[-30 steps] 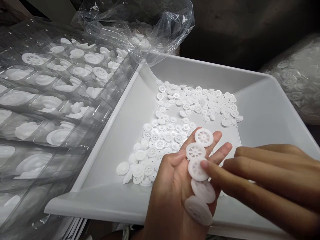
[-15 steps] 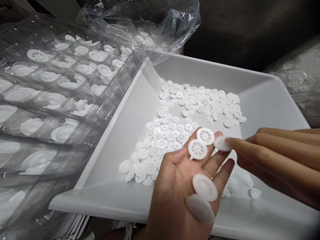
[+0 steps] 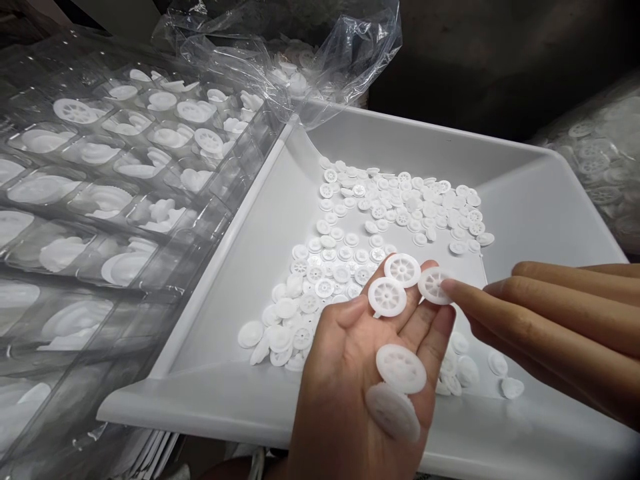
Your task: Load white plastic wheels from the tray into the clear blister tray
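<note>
Palm up over the tray, my left hand (image 3: 360, 373) cradles several white plastic gear wheels. Two spoked ones lie near its fingertips, the upper gear wheel (image 3: 402, 270) overlapping the lower gear wheel (image 3: 387, 297). On the palm rest another gear wheel (image 3: 401, 369) and a tilted gear wheel (image 3: 393, 411) with a fine toothed edge. From the right, my right hand (image 3: 555, 320) has its fingertips closed at the edge of one more spoked gear wheel (image 3: 435, 285), which sits against my left fingertips. The right thumb is hidden behind the fingers.
The grey tray (image 3: 440, 137) holds many loose white gear wheels (image 3: 345, 253) in spread groups. At left stand clear compartment trays (image 3: 165, 253) with white parts inside. A clear plastic bag (image 3: 345, 60) of parts is behind; another bag (image 3: 600, 147) lies at right.
Both hands have shifted slightly left. The gear wheel at my right fingertips has turned from tilted to facing up, showing its spokes.
</note>
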Demonstrator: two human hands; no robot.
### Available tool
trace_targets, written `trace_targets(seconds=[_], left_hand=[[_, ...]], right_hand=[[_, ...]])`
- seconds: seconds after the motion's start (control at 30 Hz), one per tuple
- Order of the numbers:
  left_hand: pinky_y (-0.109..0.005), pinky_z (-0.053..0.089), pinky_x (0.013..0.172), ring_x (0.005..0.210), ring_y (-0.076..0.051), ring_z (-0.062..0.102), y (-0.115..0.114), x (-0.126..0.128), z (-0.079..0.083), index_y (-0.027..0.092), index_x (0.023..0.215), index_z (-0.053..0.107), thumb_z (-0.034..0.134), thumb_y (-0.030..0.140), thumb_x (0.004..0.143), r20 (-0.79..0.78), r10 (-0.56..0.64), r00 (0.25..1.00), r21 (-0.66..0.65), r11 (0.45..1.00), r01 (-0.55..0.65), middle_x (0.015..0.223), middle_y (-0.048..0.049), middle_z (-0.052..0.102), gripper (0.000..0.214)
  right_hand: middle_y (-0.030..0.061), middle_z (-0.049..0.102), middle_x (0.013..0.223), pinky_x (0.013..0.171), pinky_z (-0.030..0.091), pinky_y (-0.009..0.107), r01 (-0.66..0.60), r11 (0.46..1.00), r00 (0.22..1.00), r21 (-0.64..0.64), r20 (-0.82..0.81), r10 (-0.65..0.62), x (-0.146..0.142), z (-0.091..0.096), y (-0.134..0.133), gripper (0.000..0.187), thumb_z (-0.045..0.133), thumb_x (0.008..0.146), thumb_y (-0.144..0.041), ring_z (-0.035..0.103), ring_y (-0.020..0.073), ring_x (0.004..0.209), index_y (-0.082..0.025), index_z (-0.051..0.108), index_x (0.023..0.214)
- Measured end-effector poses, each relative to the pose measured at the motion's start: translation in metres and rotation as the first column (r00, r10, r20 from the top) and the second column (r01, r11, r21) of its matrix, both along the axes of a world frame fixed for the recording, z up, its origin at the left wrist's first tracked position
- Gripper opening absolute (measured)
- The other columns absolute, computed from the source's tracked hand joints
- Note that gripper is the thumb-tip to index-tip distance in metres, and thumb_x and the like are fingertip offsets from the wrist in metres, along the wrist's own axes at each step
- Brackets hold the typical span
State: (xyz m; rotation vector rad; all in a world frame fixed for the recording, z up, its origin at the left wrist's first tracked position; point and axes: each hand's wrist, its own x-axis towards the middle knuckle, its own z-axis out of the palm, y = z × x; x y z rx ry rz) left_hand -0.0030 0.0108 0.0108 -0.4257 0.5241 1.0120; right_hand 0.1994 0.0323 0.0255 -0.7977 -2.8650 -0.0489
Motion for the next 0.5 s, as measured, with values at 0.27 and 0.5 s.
trace_targets(seconds=[0.27, 0.5], left_hand=[[-0.039, 0.044, 0.114, 0.127, -0.023, 0.065, 0.0002, 0.0017, -0.0014, 0.010, 0.145, 0.053, 0.020, 0.019, 0.097, -0.020, -0.017, 1.000, 0.036, 0.999, 0.017, 0.112, -0.0080, 0.080, 0.059], [-0.040, 0.041, 0.118, 0.130, -0.024, 0.063, -0.0005, 0.0043, -0.0014, 0.014, 0.148, 0.049, 0.030, 0.028, 0.096, -0.026, -0.019, 0.999, 0.049, 0.999, 0.021, 0.116, -0.0078, 0.077, 0.057]], right_hand=[[0.0097, 0.067, 0.093, 0.050, 0.038, 0.034, -0.017, 1.000, 0.999, -0.012, -0.037, 0.017, 0.0005, 0.0027, -0.0058, 0.022, 0.043, 0.104, -0.016, 0.060, 0.0201, 0.073, -0.013, 0.061, 0.116], [-0.0010, 0.060, 0.073, 0.048, 0.037, 0.030, 0.044, 0.997, 0.994, -0.067, -0.093, -0.050, -0.0032, -0.0034, -0.0017, 0.023, 0.054, 0.101, -0.011, 0.056, 0.0125, 0.059, -0.015, 0.064, 0.121]])
